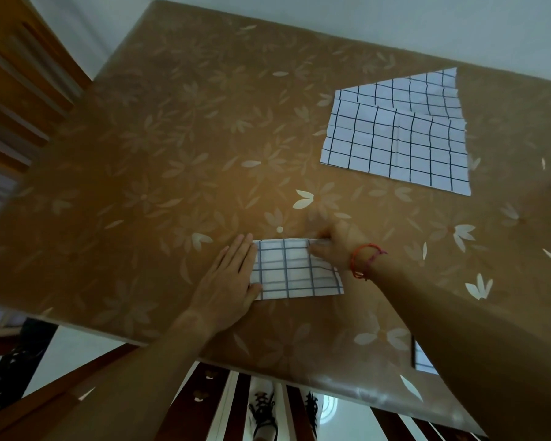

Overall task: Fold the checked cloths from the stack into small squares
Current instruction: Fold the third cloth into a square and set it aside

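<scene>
The floral table (172,154) is bearing a folded checked cloth (295,270) between the left hand (229,281) and right hand (334,246), with the stack (395,138) lying beyond the right.

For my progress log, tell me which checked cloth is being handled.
The small folded cloth at the near edge: the left hand presses it and the right hand pinches its far corner. The larger stack lies untouched far right.

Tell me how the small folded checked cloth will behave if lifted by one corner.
Probably floppy: the folded cloth lies thin and flat, so it would likely droop and unfold. Likely light: the stack shows ripples along its edges. It may slide on the glossy table cover.
</scene>
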Demonstrator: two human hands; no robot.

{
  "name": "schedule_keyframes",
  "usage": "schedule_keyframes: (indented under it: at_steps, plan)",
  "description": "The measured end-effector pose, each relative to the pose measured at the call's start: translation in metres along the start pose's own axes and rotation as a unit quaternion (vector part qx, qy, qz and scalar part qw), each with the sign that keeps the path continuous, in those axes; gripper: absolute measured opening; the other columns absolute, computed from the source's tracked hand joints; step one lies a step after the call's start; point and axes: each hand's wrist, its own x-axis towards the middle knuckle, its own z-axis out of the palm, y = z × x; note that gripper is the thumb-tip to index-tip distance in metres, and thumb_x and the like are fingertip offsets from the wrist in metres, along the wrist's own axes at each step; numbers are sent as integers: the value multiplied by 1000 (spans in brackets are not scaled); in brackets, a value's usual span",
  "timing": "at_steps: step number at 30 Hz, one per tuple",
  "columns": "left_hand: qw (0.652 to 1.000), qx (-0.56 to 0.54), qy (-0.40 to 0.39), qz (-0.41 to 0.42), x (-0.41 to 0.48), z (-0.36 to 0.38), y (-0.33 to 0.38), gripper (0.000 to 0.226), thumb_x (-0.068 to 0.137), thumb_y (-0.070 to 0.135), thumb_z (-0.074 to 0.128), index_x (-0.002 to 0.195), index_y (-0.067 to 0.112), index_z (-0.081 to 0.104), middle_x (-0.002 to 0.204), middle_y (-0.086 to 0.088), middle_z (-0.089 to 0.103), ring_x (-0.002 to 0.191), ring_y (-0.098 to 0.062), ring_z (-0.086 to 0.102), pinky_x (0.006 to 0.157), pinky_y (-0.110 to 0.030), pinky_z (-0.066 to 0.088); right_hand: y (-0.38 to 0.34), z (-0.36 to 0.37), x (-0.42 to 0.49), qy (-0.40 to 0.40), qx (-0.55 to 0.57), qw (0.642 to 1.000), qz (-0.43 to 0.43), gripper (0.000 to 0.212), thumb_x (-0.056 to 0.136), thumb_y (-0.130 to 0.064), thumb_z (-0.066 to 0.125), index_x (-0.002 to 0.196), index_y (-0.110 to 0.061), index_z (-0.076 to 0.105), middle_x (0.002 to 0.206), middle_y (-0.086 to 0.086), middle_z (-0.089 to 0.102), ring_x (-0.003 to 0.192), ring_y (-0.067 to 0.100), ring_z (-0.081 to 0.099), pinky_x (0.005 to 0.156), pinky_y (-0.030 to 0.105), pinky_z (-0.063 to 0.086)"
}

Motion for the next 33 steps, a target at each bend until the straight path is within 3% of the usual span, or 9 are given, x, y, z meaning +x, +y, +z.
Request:
schedule_keyframes:
  at_steps: [4, 10, 15, 19, 23, 26, 28, 31, 33]
  plan:
    - [999, -35, 33, 9, -1, -8, 9, 64, 95, 39, 34, 149, 5, 27, 157, -10, 23, 146, -19, 12, 117, -38, 15, 8, 0, -12, 35, 62, 997, 8, 21, 82, -34, 64, 63, -31, 58, 68, -10, 61, 64, 7, 55, 57, 18, 44]
    - [994, -77, 64, 46, -3, -9, 31, 62, 90, 32, 45, 145, 4, 35, 152, -12, 34, 144, -20, 23, 116, -40, 24, 25, 14, -29, 115, 300, 943, 84, 14, 74, -30, 74, 62, -26, 67, 68, -5, 70, 69, 15, 67, 66, 33, 56]
    - [992, -95, 60, 58, -5, 0, 47, 71, 83, 23, 70, 143, 3, 38, 148, -14, 40, 141, -24, 31, 113, -43, 31, 31, 38, -43, 40, 434, 891, 125, 12, 79, -14, 73, 74, -4, 68, 57, 10, 62, 40, 17, 56, 46, 28, 47]
    - [994, -74, 72, 43, -11, 4, 55, 61, 82, 22, 68, 136, 1, 49, 138, -16, 52, 131, -28, 45, 109, -45, 34, 34, 50, -57, -38, 525, 836, 154, 8, 84, -9, 68, 89, -3, 67, 72, 11, 64, 56, 17, 61, 39, 21, 45]
    - [995, -47, 75, 47, -21, 7, 60, 51, 86, 29, 41, 126, 5, 61, 128, -11, 62, 122, -25, 56, 111, -33, 24, 44, 55, -69, -45, 464, 871, 155, 14, 84, -16, 69, 97, -10, 68, 84, 9, 68, 70, 20, 65, 44, 22, 48]
    - [994, -51, 86, 49, -28, 6, 64, 47, 83, 28, 42, 117, 6, 67, 120, -9, 67, 113, -23, 62, 110, -28, 16, 53, 49, -77, 41, 356, 930, 82, 5, 84, -20, 67, 89, -19, 68, 81, 1, 69, 68, 15, 66, 52, 22, 48]
    - [990, -62, 113, 58, -29, 9, 63, 41, 81, 21, 51, 113, 3, 68, 117, -11, 68, 110, -25, 64, 108, -30, 21, 65, 52, -83, 117, 199, 972, 42, 10, 82, -18, 63, 83, -27, 64, 72, -11, 63, 65, 6, 58, 59, 20, 43]
    - [986, -83, 129, 60, -31, 15, 61, 39, 78, 14, 58, 113, 1, 68, 118, -12, 67, 111, -27, 63, 108, -30, 24, 127, 91, -68, 27, -14, 998, 58, 10, 67, -26, 62, 76, -23, 61, 83, 3, 64, 82, 24, 64, 73, 30, 49]
    - [985, -93, 132, 59, -31, 16, 61, 38, 82, 17, 51, 113, 1, 67, 118, -12, 66, 113, -27, 60, 108, -30, 24, 150, 103, -64, -11, -141, 990, 3, 10, 72, -26, 69, 68, -28, 60, 80, 13, 56, 88, 34, 62, 86, 40, 47]
